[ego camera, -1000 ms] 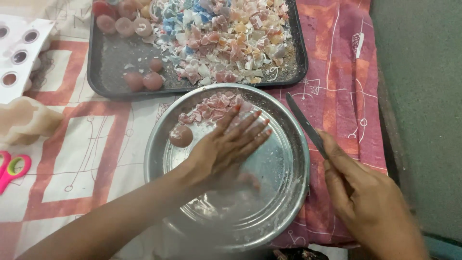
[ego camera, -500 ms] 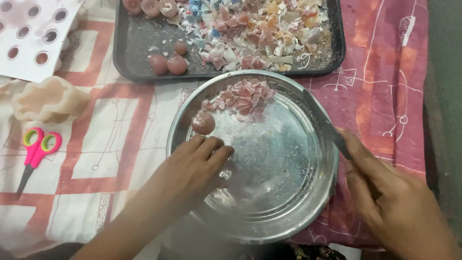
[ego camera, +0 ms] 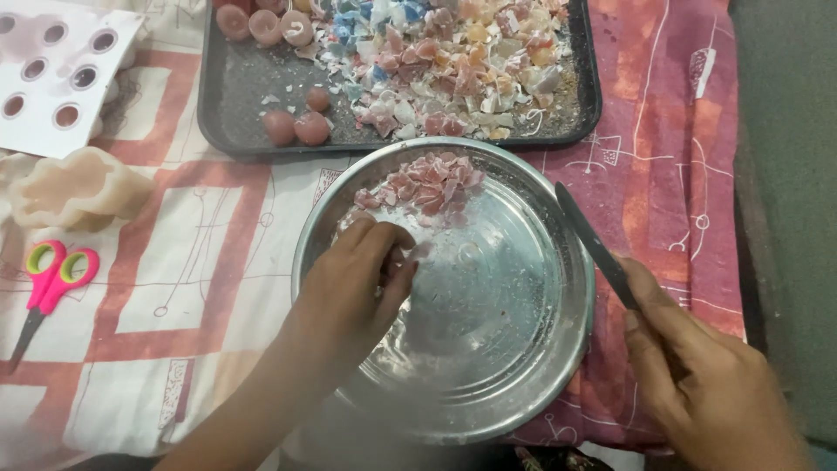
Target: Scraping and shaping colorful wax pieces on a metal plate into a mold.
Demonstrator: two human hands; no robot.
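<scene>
A round steel plate (ego camera: 501, 301) lies on the patterned cloth, with a small pile of pink wax chips (ego camera: 427, 187) at its far side. My left hand (ego camera: 353, 279) rests inside the plate at its left. Its fingers are curled down around a small round pink wax piece, which they hide. My right hand (ego camera: 702, 379) is beside the plate's right rim, gripping a dark flat knife (ego camera: 593, 240) whose blade points away over the rim.
A black tray (ego camera: 231, 96) behind the plate holds several round pink wax pieces (ego camera: 296, 126) and a heap of mixed coloured wax chips (ego camera: 453, 61). At the left lie pink scissors (ego camera: 48, 279), a cream mould (ego camera: 74, 187) and a white sheet with holes (ego camera: 57, 70).
My left hand went from lying flat in the plate to curling its fingers over the round pink piece, which is now hidden. The knife hand stayed by the rim.
</scene>
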